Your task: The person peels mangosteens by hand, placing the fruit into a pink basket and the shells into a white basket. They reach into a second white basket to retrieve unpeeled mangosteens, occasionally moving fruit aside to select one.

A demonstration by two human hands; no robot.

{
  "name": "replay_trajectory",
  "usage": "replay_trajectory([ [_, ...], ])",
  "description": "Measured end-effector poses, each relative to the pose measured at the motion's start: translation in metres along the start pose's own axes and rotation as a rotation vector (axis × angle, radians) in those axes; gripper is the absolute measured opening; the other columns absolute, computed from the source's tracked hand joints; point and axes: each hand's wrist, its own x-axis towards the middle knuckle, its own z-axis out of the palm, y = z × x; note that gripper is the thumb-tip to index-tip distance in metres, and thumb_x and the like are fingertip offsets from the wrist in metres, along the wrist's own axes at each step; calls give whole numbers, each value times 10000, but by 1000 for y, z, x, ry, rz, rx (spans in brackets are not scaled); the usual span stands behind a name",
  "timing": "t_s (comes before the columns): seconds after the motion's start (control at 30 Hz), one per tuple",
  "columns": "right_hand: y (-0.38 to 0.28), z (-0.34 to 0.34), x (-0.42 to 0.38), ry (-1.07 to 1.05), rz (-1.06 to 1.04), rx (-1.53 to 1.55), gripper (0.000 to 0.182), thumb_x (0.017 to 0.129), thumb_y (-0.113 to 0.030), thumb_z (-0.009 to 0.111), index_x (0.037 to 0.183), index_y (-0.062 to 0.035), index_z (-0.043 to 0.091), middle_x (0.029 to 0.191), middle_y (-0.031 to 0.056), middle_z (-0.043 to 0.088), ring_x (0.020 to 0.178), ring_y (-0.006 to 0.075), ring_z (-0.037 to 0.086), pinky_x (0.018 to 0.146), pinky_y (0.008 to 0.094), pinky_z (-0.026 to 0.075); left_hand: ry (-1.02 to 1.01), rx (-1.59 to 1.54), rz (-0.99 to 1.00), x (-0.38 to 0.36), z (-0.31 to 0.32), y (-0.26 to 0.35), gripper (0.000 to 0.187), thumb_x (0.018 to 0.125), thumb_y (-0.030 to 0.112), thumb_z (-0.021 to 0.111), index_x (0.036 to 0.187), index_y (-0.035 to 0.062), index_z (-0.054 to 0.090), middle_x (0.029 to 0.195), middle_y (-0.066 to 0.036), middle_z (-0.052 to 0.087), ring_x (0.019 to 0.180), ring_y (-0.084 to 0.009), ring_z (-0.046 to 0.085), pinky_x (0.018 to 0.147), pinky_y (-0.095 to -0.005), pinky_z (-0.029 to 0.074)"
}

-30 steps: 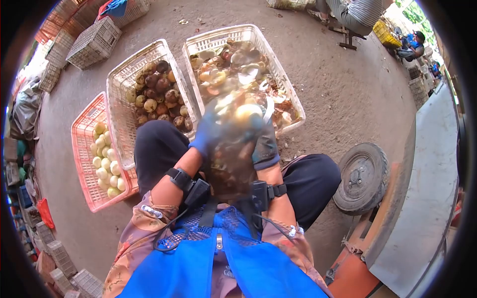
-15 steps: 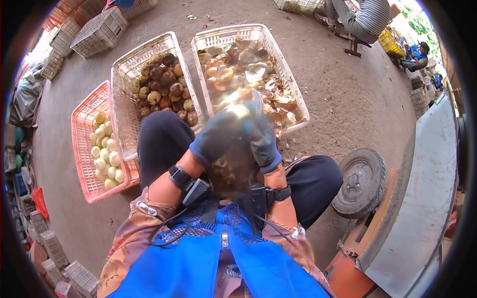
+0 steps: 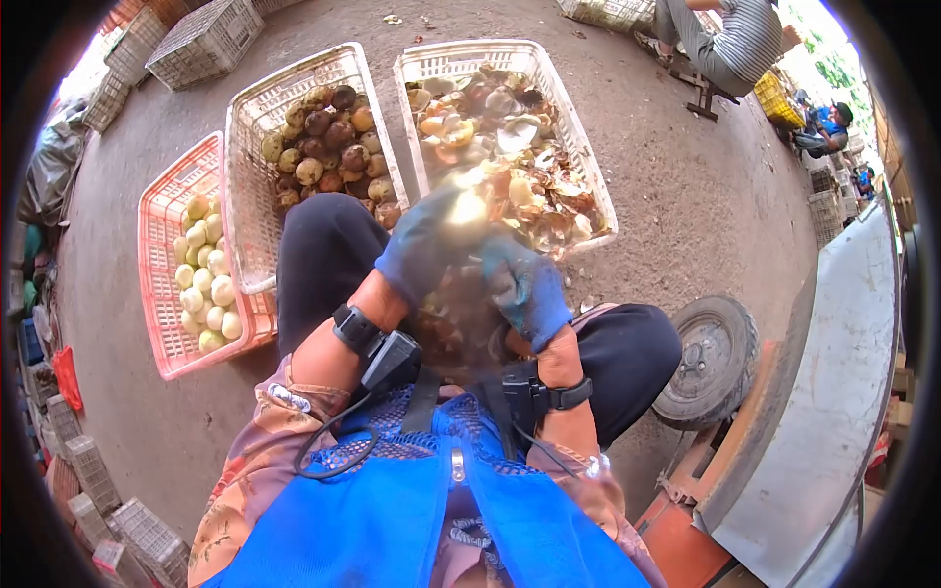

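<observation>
My left hand (image 3: pixel 428 245), in a dark blue-grey glove, is closed over the near edge of the peelings basket. Glare and a smudged patch of the lens hide what its fingers hold. My right hand (image 3: pixel 529 291), in a similar glove, is close beside it, lower and to the right, with its fingers curled; whatever they hold cannot be made out. Just beyond the hands, a white plastic basket (image 3: pixel 586 147) contains peelings and shell-like scraps (image 3: pixel 534 186). To its left, another white basket (image 3: pixel 238 186) holds brown and yellowish round produce (image 3: pixel 328 147).
A pink basket (image 3: pixel 157 284) of pale, smooth round produce (image 3: pixel 204 284) stands at the left. A wheel (image 3: pixel 708 363) and a metal panel (image 3: pixel 809 392) are at the right. A seated person (image 3: pixel 730 44) is at the upper right. Stacked crates (image 3: pixel 206 44) stand at the upper left.
My right hand has moved down and away from my left hand, which it overlapped before. A thin upright shape by the right fingers no longer shows. The view has shifted slightly.
</observation>
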Motion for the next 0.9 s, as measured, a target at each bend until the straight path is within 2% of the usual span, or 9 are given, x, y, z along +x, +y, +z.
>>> replay_trajectory([
  [0.13, 2, 2, -1, -25, 59, 16, 178, 891, -238, 578, 1008, -108, 608, 892, 173, 634, 792, 388, 622, 695, 446, 507, 203, -842, -469, 2, 15, 43, 289, 939, 228, 621, 1159, 45, 577, 1060, -94, 661, 905, -213, 659, 753, -357, 576],
  [0.33, 3, -7, -5, -130, 87, -43, 216, 874, -238, 588, 1049, -113, 611, 911, 180, 648, 807, 395, 629, 699, 451, 511, 192, -969, -643, 0, 19, 79, 271, 946, 259, 607, 1144, 74, 584, 1015, -89, 668, 868, -218, 657, 650, -327, 564],
  [0.43, 17, -10, -12, -177, 129, -83, 264, 840, -197, 590, 1086, -107, 624, 948, 189, 654, 853, 411, 622, 722, 440, 515, 222, -693, -364, 3, 5, 51, 275, 948, 301, 596, 1126, 91, 597, 978, -79, 671, 788, -220, 653, 529, -280, 529],
  [0.5, 15, -10, -13, -178, 146, -128, 313, 814, -167, 589, 1116, -100, 635, 973, 201, 656, 891, 430, 612, 741, 433, 517, 287, -598, -359, 10, -8, 33, 298, 944, 337, 594, 1115, 93, 605, 948, -71, 671, 720, -226, 643, 448, -257, 488],
  [0.57, -1, -16, -9, 130, 60, 37, 283, 844, -182, 589, 1100, -76, 646, 978, 202, 661, 891, 417, 626, 742, 428, 522, 274, -626, -413, 13, -12, 37, 300, 939, 335, 601, 1121, 96, 604, 946, -66, 669, 718, -229, 646, 462, -267, 501],
  [0.63, -11, -16, -5, 151, 67, -37, 244, 860, -187, 596, 1062, -68, 664, 958, 200, 665, 892, 390, 643, 743, 432, 522, 314, -923, -550, 10, -5, 49, 312, 928, 334, 619, 1123, 91, 603, 946, -77, 667, 748, -252, 658, 464, -272, 510],
  [0.73, -20, -10, -2, 118, 2, -168, 276, 846, -171, 608, 1109, -95, 650, 983, 186, 667, 883, 363, 655, 735, 433, 524, 235, -866, -462, 1, 2, 48, 307, 926, 278, 624, 1147, 69, 587, 1001, -68, 660, 821, -261, 666, 556, -276, 542],
  [0.8, -17, -1, 0, 88, 93, -261, 344, 827, -147, 617, 1170, -118, 616, 999, 176, 666, 864, 355, 657, 720, 431, 528, -97, -765, -83, -7, 0, 35, 311, 886, 109, 656, 1174, 37, 562, 1083, -68, 635, 923, -251, 653, 702, -288, 559],
  [0.9, -23, -2, 1, 14, 192, -382, 428, 809, -134, 622, 1233, -132, 566, 994, 171, 658, 829, 372, 648, 703, 441, 525, 10, -765, -141, -9, -6, 23, 409, 819, -62, 659, 1200, 5, 528, 1165, -83, 598, 1010, -227, 622, 830, -306, 539],
])
